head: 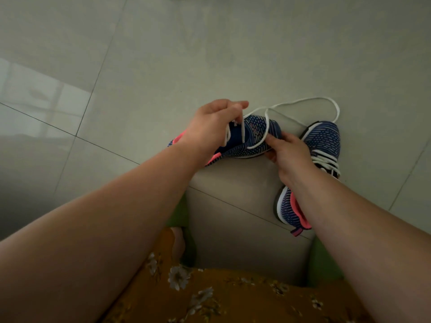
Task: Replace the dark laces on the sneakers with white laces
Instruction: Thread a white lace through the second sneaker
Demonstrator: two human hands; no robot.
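Navy knit with pink heel trim, that's both sneakers on the grey tile floor (163, 54). The near sneaker (251, 138) lies across, toe to the right, partly threaded. Left hand (210, 129) is over its tongue, fingers (235, 108) curled, pinching the white lace (303, 102), which loops off onto the floor. Right hand (289, 150) holds the toe end, thumb pressed on the lace there. The second sneaker (321, 145) sits just beside it, already laced white.
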